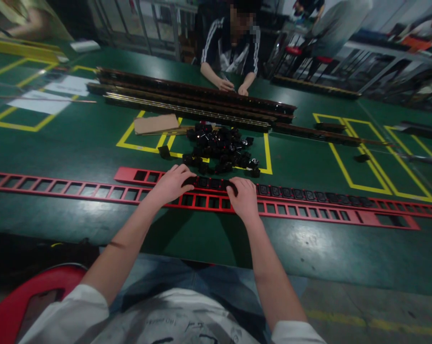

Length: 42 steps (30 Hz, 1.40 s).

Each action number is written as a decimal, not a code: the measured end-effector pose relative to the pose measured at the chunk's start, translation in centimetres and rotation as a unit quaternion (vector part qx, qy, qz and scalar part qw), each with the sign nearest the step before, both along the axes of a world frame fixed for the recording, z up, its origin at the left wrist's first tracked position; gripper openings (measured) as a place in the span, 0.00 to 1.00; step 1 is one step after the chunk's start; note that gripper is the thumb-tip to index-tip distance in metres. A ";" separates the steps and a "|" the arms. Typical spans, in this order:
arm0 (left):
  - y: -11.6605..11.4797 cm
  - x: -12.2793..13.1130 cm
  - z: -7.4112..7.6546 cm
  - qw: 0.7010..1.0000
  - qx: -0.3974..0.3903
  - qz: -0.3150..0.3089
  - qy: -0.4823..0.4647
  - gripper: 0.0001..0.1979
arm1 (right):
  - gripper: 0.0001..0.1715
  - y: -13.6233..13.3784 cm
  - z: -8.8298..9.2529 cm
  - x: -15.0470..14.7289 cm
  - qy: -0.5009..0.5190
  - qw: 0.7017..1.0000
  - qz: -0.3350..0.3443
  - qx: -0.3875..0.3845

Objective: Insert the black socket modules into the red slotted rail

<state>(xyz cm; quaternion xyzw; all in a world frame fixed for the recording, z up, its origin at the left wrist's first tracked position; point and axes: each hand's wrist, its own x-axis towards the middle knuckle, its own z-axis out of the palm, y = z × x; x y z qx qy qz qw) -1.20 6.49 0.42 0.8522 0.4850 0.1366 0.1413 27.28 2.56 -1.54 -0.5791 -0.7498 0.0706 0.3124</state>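
Two long red slotted strips lie side by side across the green table [76,143]. The far red strip [130,175] has black sockets [302,194] seated in its slots from the middle to the right. The near red strip [58,187] has empty slots. My left hand [173,182] rests on the far strip, fingers curled over a black socket [190,180]. My right hand [242,196] presses its fingertips on a black socket [227,184] in the same strip. Just beyond lies a heap of loose black sockets [219,145].
Long dark rails [187,98] lie across the table's far half, with a cardboard piece [156,123] beside them. A person in a dark striped jacket [233,43] works at the far edge. Yellow tape boxes [373,157] mark the surface. A red stool [8,310] is at my lower left.
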 end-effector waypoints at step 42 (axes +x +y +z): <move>4.2 -5.5 -2.0 0.970 0.067 0.213 -0.097 0.25 | 0.13 0.1 -0.2 0.1 -0.003 1.000 0.000 -0.003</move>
